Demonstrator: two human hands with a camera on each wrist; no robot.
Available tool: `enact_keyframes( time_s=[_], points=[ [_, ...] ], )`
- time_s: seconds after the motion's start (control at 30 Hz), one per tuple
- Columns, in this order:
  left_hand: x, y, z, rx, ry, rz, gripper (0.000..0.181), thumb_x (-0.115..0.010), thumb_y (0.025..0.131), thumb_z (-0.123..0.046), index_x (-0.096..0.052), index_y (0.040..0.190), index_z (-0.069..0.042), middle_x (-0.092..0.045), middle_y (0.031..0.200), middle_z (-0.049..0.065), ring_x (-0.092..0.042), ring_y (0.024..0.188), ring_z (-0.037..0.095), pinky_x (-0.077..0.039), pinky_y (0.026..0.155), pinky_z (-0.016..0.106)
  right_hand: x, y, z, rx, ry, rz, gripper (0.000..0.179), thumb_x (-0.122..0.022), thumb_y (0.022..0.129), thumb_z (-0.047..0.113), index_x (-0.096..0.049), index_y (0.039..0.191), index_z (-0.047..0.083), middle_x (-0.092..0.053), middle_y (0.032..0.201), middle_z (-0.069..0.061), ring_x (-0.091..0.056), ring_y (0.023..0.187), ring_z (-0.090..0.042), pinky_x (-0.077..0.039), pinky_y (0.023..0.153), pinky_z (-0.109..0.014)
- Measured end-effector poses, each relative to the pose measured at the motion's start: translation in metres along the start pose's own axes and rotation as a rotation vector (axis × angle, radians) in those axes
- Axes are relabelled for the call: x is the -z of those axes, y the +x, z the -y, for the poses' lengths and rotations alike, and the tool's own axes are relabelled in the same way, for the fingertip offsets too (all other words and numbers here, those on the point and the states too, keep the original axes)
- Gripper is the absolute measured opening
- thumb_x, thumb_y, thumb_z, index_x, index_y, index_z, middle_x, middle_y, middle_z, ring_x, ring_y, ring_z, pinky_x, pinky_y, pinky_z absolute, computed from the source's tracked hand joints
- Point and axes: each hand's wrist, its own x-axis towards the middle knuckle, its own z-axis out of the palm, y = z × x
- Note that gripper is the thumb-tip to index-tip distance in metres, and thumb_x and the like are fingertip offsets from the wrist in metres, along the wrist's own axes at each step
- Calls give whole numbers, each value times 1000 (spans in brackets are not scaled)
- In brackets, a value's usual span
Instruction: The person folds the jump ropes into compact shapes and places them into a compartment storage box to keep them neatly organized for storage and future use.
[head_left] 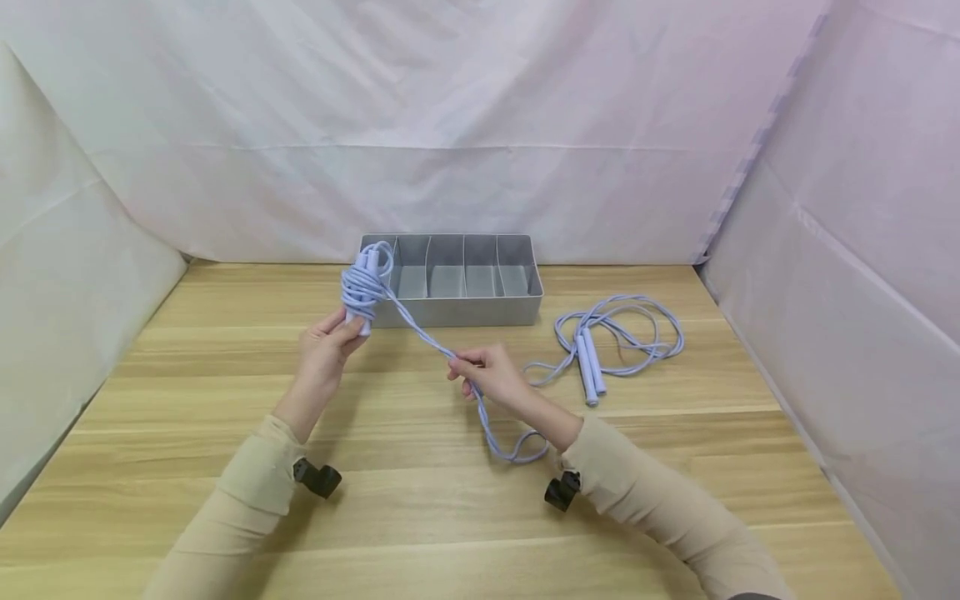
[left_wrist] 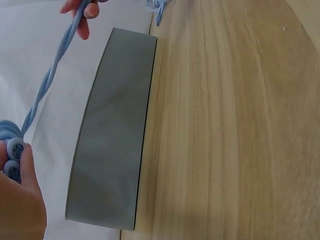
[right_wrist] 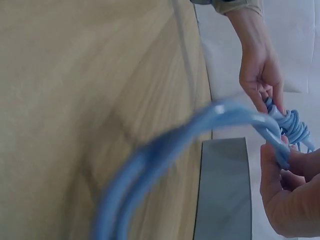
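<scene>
My left hand [head_left: 327, 346] grips the paired handles of a light blue jump rope [head_left: 363, 287], held up in front of the grey box's left end. Several turns of cord are wound around these handles. In the left wrist view the two round handle ends [left_wrist: 16, 149] show beside the thumb. A doubled, twisted stretch of cord runs right and down to my right hand [head_left: 491, 375], which pinches it between thumb and fingers. Past the right hand, the cord's loose end hangs in a loop near the wrist. The right wrist view shows the twisted cord [right_wrist: 220, 114] close up.
A grey divided box [head_left: 457, 312] stands at the back of the wooden table [head_left: 420, 533]. To the right lies a second light blue jump rope [head_left: 590, 367], loosely coiled, its handles side by side. White cloth [head_left: 450, 183] hangs behind and at both sides.
</scene>
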Motion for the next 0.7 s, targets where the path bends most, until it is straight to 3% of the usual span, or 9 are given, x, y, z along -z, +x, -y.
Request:
enact_keyframes(
  time_s=[0.1, 0.17, 0.23, 0.3, 0.4, 0.47, 0.53, 0.57, 0.7],
  points=[
    [2, 2, -4, 8, -67, -99, 34, -50, 86, 12, -70, 79, -14, -67, 78, -1, -65, 68, 8, -53, 66, 18, -3, -6, -2, -38, 33, 6, 33, -53, 91, 8, -52, 117, -12, -63, 90, -25, -54, 51, -7, -56, 57, -31],
    [4, 4, -7, 10, -76, -183, 28, -52, 85, 11, -69, 87, -11, -67, 76, -1, -65, 67, 8, -53, 66, 18, -4, -10, -3, -54, 49, 2, 32, -53, 91, 8, -53, 117, -12, -64, 89, -23, -55, 53, -8, -55, 57, -28],
    [8, 7, -6, 15, 0, -253, 26, -54, 85, 10, -64, 104, -5, -66, 76, -3, -64, 67, 6, -53, 68, 18, -4, -13, -2, -45, 33, 2, 31, -54, 90, 8, -54, 115, -12, -66, 88, -20, -56, 54, -8, -54, 56, -23],
    [30, 22, 8, -10, 68, -265, 32, -64, 80, 6, -61, 110, -3, -66, 78, -3, -65, 69, 7, -53, 68, 20, -4, -18, 5, -12, -14, 24, 29, -56, 89, 5, -56, 112, -13, -66, 86, -22, -57, 54, -9, -56, 58, -30],
    [45, 27, 23, -52, 263, -258, 44, -70, 75, 1, -57, 116, 0, -68, 91, 4, -65, 76, 7, -52, 71, 20, -3, -25, 17, 70, -118, 87, 27, -58, 87, 2, -58, 108, -14, -67, 86, -22, -63, 63, -20, -56, 61, -30],
    [47, 24, 28, -105, 394, -216, 42, -73, 72, 1, -59, 112, 3, -65, 101, 18, -65, 76, 6, -53, 68, 20, -2, -29, 27, 127, -175, 120, 24, -59, 85, 1, -61, 105, -12, -67, 85, -21, -64, 68, -26, -56, 62, -31],
    [30, 7, 19, -129, 604, -193, 41, -68, 77, 2, -54, 115, 9, -59, 107, 24, -64, 75, 2, -52, 67, 16, 0, -31, 32, 194, -222, 147, 23, -61, 84, 2, -63, 103, -10, -68, 84, -17, -64, 71, -28, -53, 57, -22],
    [23, 0, 16, -151, 715, -180, 39, -65, 78, 3, -53, 115, 11, -56, 110, 26, -63, 73, 1, -52, 65, 14, 0, -31, 33, 224, -249, 156, 22, -62, 84, 4, -64, 102, -9, -69, 83, -15, -65, 69, -23, -52, 55, -21],
    [12, -12, 15, -303, 1100, -48, 33, -69, 78, -5, -61, 107, 7, -63, 96, 25, -61, 62, 7, -48, 50, 13, 4, -35, 48, 347, -325, 214, 19, -64, 82, 3, -66, 98, -8, -69, 82, -13, -61, 63, -9, -45, 48, -18]
  ],
)
